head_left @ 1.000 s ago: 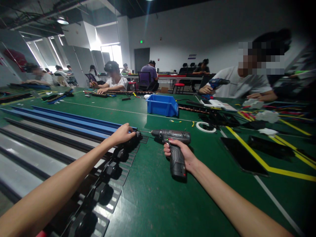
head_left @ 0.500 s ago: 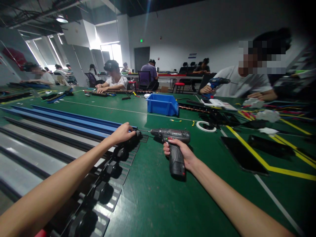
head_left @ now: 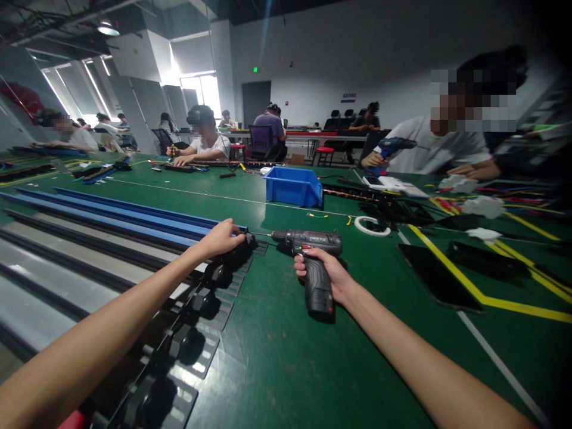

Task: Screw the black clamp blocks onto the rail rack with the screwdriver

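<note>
My right hand (head_left: pixel 328 273) is wrapped round the grip of a black cordless drill (head_left: pixel 318 243), its index finger by the trigger. The drill lies level and points left, its thin bit (head_left: pixel 261 236) reaching the black end piece (head_left: pixel 248 239) of the farthest blue rail (head_left: pixel 179 218). My left hand (head_left: pixel 223 237) is closed over that end piece with bent fingers, which partly hide it. Nearer to me, several long rails in blue and grey lie side by side, with black knobs (head_left: pixel 205 302) and slotted black plates (head_left: pixel 213 314) along their right ends.
A blue bin (head_left: pixel 292 186) stands beyond the drill. To the right are a white ring (head_left: pixel 372 226), a dark flat panel (head_left: pixel 438 277) and loose wires. Across the green table (head_left: pixel 277 363), a co-worker holds a blue drill (head_left: pixel 393 148); others sit farther back.
My hands and the drill keep almost the same place against the rail end. The view has shifted slightly. One person across the table has raised a hand.
</note>
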Motion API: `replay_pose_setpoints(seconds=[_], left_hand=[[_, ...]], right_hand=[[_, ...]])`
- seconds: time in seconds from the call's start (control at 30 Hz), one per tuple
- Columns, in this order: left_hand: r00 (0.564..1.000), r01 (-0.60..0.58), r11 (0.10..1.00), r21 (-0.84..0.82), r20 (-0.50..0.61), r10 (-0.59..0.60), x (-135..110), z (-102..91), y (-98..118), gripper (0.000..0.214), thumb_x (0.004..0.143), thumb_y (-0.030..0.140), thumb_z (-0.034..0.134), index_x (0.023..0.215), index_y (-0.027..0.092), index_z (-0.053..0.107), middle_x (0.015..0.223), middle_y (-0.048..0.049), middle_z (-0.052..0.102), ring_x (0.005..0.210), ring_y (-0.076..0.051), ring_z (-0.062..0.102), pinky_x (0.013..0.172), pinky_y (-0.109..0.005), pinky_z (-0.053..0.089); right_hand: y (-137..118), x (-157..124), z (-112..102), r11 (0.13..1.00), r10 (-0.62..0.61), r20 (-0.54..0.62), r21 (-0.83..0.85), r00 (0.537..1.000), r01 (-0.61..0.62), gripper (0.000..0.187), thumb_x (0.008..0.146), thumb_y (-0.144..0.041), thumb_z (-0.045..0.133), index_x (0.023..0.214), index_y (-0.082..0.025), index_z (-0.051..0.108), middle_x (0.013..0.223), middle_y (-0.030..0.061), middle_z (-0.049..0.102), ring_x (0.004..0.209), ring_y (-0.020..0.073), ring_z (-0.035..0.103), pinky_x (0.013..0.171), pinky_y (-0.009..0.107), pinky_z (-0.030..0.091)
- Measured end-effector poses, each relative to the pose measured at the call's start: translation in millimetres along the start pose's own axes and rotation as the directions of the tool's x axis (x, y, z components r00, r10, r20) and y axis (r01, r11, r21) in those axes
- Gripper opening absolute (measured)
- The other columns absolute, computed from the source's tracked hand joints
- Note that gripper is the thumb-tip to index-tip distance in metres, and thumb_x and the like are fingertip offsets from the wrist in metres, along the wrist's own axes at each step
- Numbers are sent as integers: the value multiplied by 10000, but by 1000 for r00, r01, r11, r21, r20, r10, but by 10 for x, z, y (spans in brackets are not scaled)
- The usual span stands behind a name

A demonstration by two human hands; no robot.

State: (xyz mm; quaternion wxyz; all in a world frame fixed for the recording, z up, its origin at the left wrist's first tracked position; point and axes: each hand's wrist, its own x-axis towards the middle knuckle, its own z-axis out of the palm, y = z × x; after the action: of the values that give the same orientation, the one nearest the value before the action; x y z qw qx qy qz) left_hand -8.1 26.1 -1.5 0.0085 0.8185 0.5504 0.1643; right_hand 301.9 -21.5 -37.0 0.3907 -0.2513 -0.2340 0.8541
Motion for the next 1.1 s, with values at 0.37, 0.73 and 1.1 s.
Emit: replay_pose_setpoints(seconds=[0.37, 0.73, 1.1], left_hand=[[1000, 12, 1000, -17, -3, -12, -5, 1, 10, 378, 863, 398, 494, 813, 125, 750, 800, -90, 573, 724, -202, 554, 685, -300, 408], [1000, 27, 1000, 9, 5, -27, 16, 31, -27, 412, 857, 439, 477, 834, 134, 753, 814, -92, 570, 739, -214, 546, 677, -303, 397], [1000, 0, 1000, 23, -11, 0, 14, 30, -28, 430, 860, 462, 483, 835, 134, 761, 781, -84, 584, 749, -225, 563, 680, -294, 405]], right_hand=[[1, -3, 64, 1000, -1, -34, 0, 999, 1, 21, 880, -151, 561, 871, -144, 545, 740, 48, 588, 626, 125, 576, 571, 221, 569], [-41, -21, 70, 998, 55, -36, -38, 998, -57, 99, 885, -171, 545, 927, -87, 577, 841, 122, 654, 698, 160, 651, 581, 235, 592], [-25, -58, 8, 999, 44, -37, -7, 998, -44, 213, 884, -202, 536, 993, -32, 605, 864, 174, 682, 709, 168, 673, 640, 237, 603]])
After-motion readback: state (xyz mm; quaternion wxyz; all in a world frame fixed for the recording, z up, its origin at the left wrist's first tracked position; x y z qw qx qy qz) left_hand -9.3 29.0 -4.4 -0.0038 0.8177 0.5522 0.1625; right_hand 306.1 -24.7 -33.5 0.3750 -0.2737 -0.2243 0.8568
